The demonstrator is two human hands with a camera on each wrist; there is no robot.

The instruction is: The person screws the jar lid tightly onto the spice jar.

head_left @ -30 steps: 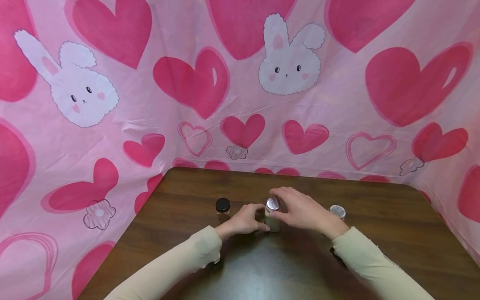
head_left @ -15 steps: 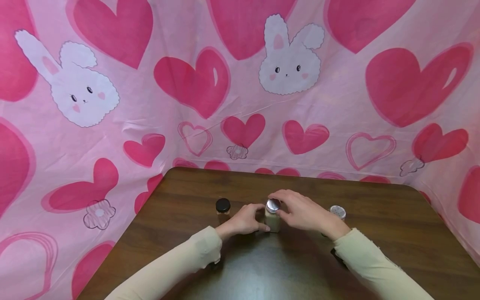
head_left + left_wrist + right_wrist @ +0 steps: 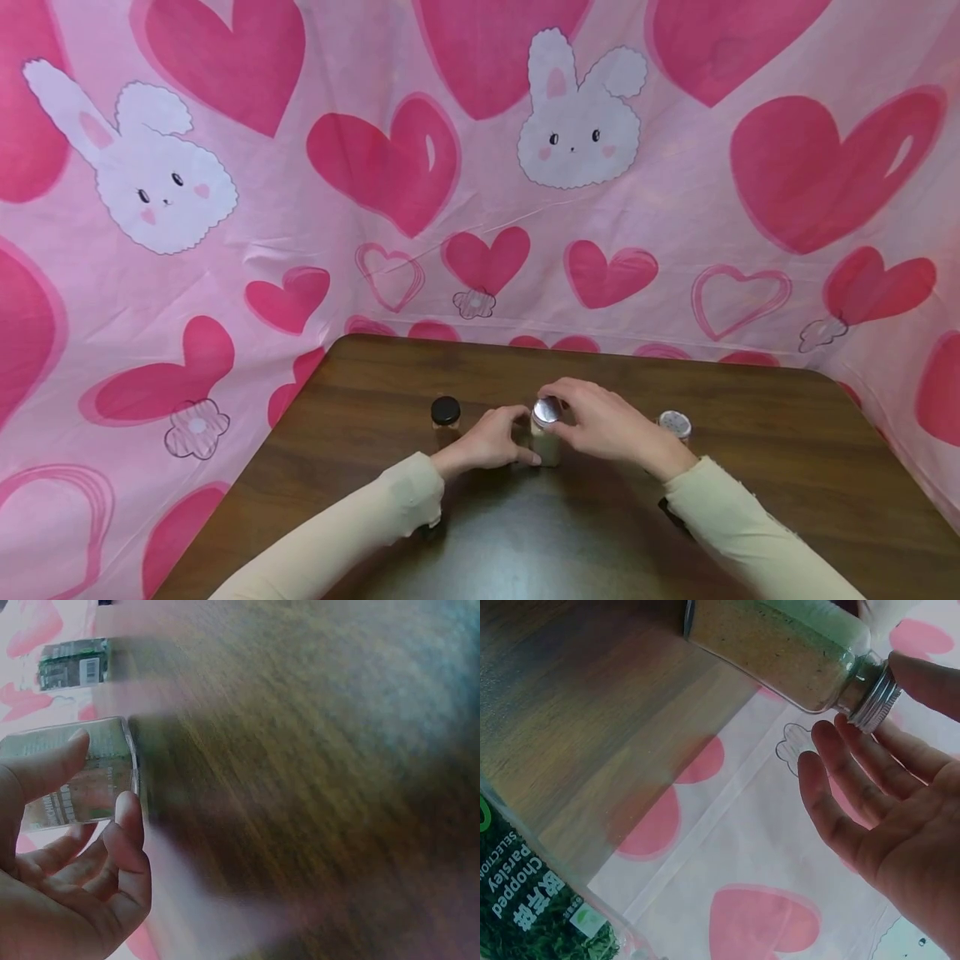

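Note:
A clear jar of light brown seasoning with a silver lid stands upright on the table between both hands. The left hand grips the jar's lower body; in the left wrist view its thumb lies across the glass of the jar, fingers curled round the far side. The right hand holds the silver lid from the right; in the right wrist view the thumb and a fingertip pinch the ribbed lid, while the other fingers of the hand lie off the jar.
A black-capped jar stands left of the left hand. A jar with a pale speckled top is behind the right wrist. In the right wrist view there is a container labelled Chopped Parsley. A dark object is partly under the right sleeve.
The right thumb drew back from the lid's front and is on it again, with the fingers shifting slightly at the lid. The left hand and the jar stay nearly in place.

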